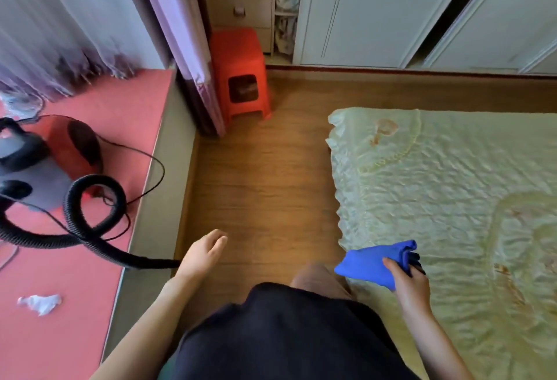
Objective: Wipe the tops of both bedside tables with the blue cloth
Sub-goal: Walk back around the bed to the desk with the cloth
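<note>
My right hand (411, 284) grips the bunched blue cloth (372, 265) just above the near left edge of the bed. My left hand (203, 253) hangs over the wooden floor with its fingers apart and nothing in it. No bedside table is in view.
A bed with a pale green quilt (452, 199) fills the right. On the left, a raised pink platform (75, 319) carries a vacuum cleaner (45, 162), its black hose (90, 229) and a crumpled tissue (40, 303). An orange stool (241, 75), purple curtains and white wardrobe doors (376, 12) stand ahead.
</note>
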`<state>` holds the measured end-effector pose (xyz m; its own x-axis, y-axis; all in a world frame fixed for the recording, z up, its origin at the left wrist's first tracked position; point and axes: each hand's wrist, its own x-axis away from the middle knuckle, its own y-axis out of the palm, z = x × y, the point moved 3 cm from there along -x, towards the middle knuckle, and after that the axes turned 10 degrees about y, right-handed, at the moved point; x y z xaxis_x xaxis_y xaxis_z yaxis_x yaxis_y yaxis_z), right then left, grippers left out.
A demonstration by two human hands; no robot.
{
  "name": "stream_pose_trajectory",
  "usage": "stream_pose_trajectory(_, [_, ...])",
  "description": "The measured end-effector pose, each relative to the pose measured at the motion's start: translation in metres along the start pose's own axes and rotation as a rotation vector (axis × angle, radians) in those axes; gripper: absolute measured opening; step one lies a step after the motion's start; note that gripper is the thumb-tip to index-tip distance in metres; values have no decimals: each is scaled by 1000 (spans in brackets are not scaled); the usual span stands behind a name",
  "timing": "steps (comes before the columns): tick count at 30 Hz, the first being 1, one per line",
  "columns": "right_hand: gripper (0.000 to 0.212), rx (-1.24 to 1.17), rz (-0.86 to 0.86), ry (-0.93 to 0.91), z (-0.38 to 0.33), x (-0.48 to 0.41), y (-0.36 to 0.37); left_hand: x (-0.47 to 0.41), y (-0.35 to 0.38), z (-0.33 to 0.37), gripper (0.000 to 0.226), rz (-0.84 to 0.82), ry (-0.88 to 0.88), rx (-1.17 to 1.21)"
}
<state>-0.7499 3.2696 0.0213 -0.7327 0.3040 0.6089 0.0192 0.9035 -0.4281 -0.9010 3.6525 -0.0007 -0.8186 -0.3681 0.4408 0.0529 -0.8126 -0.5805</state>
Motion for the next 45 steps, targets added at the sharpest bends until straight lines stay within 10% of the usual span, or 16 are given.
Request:
stream_pose_trajectory(24, [12, 41, -293, -101, -483, -326, 277, -382, -116, 102, 42, 414, -522, 415])
stream_pose_trajectory(36, [11, -219, 27, 143, -597, -442, 292, -757, -221, 296, 18, 0, -134, 224])
stream_pose_trajectory(45, [38, -422, 387, 476, -589, -514, 235, -945, -150, 466, 38, -408, 164, -3])
